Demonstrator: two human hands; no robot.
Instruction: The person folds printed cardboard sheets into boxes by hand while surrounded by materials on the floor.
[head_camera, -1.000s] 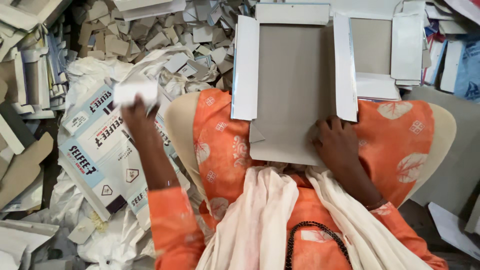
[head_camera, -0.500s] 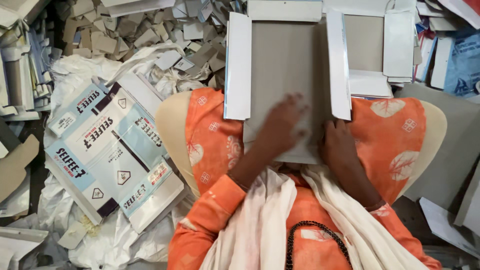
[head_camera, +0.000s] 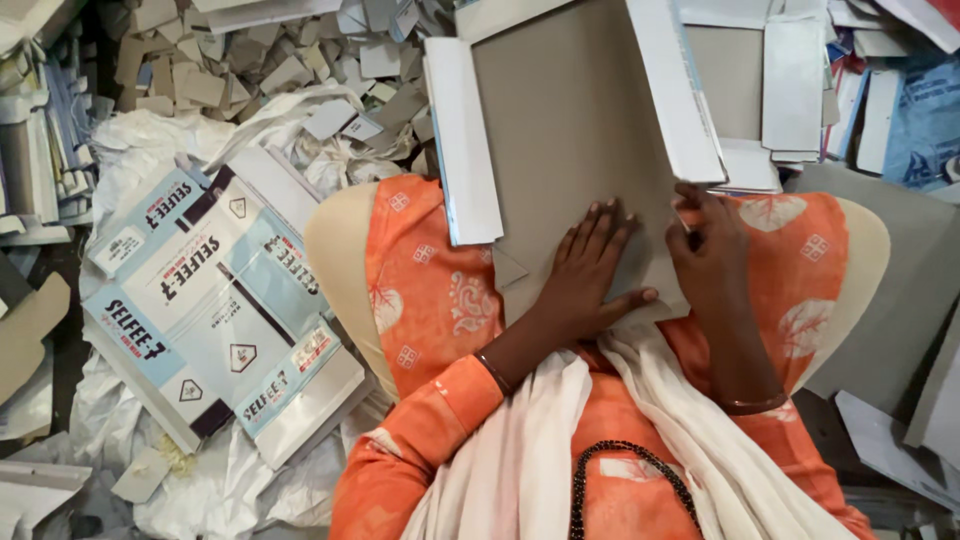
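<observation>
Grey card blank (head_camera: 575, 130) on my lap, white flaps folded up at sides. My L hand (head_camera: 585, 275) flat on it, fingers spread, pressing, no grasp. My R hand (head_camera: 708, 250) pinching blank's right edge w/ fingertips. Stack of printed flat cartons (head_camera: 215, 310) on floor well to left.

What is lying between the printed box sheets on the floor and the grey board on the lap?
In the head view, the person's orange-clad knee lies between the printed sheets and the grey board, which the left hand presses flat.
</observation>
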